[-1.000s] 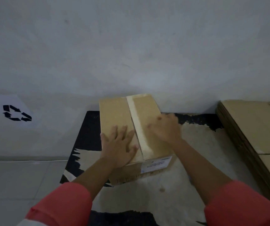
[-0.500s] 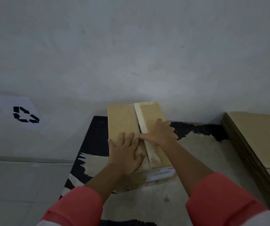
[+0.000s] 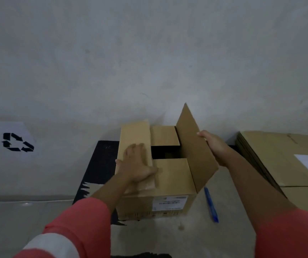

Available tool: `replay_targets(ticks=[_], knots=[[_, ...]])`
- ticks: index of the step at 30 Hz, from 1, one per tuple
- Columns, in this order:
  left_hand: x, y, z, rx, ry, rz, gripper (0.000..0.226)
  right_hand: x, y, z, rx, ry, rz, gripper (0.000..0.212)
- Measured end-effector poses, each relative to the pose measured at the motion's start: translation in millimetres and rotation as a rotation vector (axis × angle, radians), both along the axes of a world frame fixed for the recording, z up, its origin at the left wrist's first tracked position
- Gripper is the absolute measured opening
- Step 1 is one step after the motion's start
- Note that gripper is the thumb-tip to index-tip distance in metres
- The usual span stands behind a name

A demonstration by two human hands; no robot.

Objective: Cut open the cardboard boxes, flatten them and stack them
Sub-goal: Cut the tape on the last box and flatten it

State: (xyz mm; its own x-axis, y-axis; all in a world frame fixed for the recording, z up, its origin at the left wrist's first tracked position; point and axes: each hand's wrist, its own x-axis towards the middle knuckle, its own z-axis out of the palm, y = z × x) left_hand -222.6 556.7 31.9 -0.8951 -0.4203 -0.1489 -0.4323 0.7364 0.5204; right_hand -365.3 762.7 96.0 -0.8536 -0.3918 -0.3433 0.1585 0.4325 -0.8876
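The flattened stack (image 3: 283, 155) lies on the floor (image 3: 168, 239) at my right, near for stacking; the cardboard box (image 3: 175, 175) sits before me; my right hand (image 3: 214, 146) grips its right flap (image 3: 192, 144), raised to open it; my left hand (image 3: 138, 166), fingers (image 3: 134, 148) straight, presses the left flap (image 3: 134, 133) to steady it.

Dim, even, cool-toned light, source not visible; the wall (image 3: 149, 53) reads as flat grey. A soft shadow falls on the wall behind the raised flap (image 3: 192, 146), and the opening of the cardboard box (image 3: 173, 175) is near black. The left hand (image 3: 137, 164) is motion-blurred. A faint sheen marks the floor (image 3: 19, 220) at left. Wide-angle distortion bends the edges.
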Motion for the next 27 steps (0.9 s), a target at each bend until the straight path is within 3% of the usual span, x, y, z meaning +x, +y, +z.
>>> replay_targets(ticks=[6,11,13,16,18,21,27], knots=[[7,-29,52,0.332,0.130,-0.021,0.092,-26,8,0,0.390,0.453,0.059,0.032],[31,-70,72,0.156,0.039,0.019,0.091,-10,9,-18,0.969,0.904,0.061,0.032],[43,-88,72,-0.046,-0.137,0.115,0.096,-1,6,-24,1.120,1.022,0.098,0.027],[55,-98,59,-0.473,-0.356,0.135,0.076,8,1,-34,1.162,0.952,0.172,0.027],[59,-98,39,-0.514,-0.406,0.085,0.053,11,1,-42,1.140,0.841,0.190,0.029],[58,-94,15,-0.341,-0.401,0.056,0.046,12,9,-57,1.026,0.711,0.212,0.045],[54,-87,-19,0.082,-0.210,0.254,0.087,12,16,-87,0.773,0.464,0.218,0.074]])
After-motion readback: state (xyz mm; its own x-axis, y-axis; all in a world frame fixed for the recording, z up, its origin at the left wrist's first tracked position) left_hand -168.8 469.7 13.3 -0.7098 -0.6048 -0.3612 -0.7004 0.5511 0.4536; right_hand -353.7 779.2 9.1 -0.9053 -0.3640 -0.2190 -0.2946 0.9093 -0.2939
